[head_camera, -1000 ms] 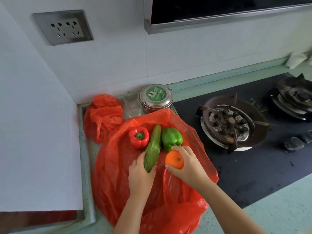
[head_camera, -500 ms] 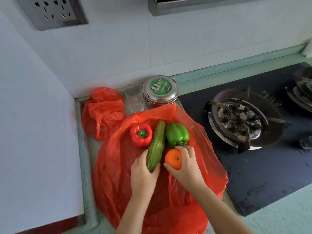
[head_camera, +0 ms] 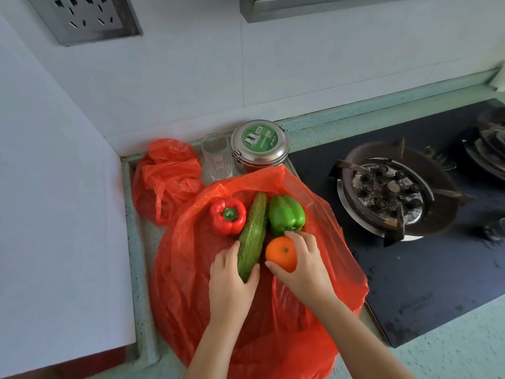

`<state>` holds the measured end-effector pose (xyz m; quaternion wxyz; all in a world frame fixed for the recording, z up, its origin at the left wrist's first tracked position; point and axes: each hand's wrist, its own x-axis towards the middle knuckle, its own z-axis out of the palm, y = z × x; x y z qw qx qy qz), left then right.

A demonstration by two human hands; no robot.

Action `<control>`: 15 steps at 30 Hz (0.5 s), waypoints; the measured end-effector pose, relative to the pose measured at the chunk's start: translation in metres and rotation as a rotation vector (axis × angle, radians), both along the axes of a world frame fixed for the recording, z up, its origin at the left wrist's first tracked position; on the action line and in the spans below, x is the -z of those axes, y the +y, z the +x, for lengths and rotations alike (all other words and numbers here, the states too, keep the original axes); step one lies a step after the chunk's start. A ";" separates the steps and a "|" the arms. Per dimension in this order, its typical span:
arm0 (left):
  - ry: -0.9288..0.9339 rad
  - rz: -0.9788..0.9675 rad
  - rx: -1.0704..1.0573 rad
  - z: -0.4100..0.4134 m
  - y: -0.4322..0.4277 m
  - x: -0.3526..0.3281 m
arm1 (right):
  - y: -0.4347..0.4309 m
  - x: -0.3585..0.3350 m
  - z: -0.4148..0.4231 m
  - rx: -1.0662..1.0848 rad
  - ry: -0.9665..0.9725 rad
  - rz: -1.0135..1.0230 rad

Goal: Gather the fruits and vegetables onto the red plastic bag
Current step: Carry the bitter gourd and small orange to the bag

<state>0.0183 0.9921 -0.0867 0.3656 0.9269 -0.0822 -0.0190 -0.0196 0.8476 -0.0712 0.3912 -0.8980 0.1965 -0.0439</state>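
Produce on the red plastic bag [head_camera: 191, 283] looks firm and light: left hand [head_camera: 232, 285] fingers clamp the bumpy gourd's [head_camera: 252, 233] near end, right hand [head_camera: 306, 266] fingers cup the smooth orange [head_camera: 281, 254].

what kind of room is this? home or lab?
Most likely a home kitchen counter. A gas stove burner sits in a black hob, a wall socket is set in the tiled wall, and a steel lidded tin and a drinking glass stand by the corner.

Hands grip gourd [head_camera: 252, 233] and orange [head_camera: 281, 254] on bag [head_camera: 191, 269].
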 end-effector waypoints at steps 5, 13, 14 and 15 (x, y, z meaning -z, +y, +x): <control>-0.087 0.035 0.080 -0.006 0.001 -0.003 | -0.004 -0.008 -0.010 -0.007 -0.030 -0.046; -0.318 0.108 0.221 -0.024 -0.005 -0.023 | -0.011 -0.028 -0.044 0.008 -0.049 -0.252; -0.325 0.108 0.237 -0.028 -0.008 -0.027 | -0.013 -0.030 -0.050 0.021 -0.061 -0.275; -0.333 0.104 0.259 -0.032 -0.011 -0.030 | -0.014 -0.032 -0.056 0.035 -0.073 -0.297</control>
